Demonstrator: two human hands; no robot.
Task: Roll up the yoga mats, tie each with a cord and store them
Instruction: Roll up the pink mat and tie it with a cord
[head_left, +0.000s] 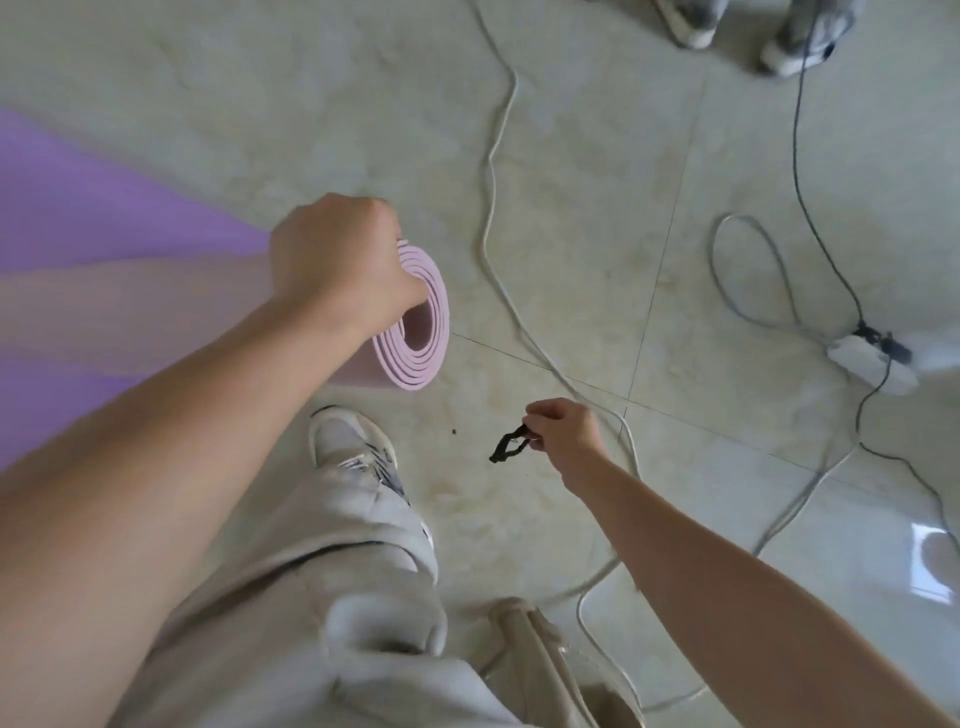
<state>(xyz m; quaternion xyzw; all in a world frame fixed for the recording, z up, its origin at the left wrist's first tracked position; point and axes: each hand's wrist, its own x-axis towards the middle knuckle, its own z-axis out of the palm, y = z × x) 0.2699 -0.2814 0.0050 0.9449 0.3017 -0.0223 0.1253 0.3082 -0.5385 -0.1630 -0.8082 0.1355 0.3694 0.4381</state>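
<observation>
Near frame centre, left grip clamped over the right end of the rolled pink mat, fingers curled round its top edge, spiral end facing lower right. Roll stretching away toward the left edge, blurred, across a flat purple mat spread on the tiled floor. Lower and to the right, well apart from the roll, right grip pinched on a short black cord, loop dangling to its left. Below the roll, left of the cord, a pale shoe and trouser leg. White cable snaking down the floor just right of the roll. Power strip near the right edge. Another person's shoes at top right.
</observation>
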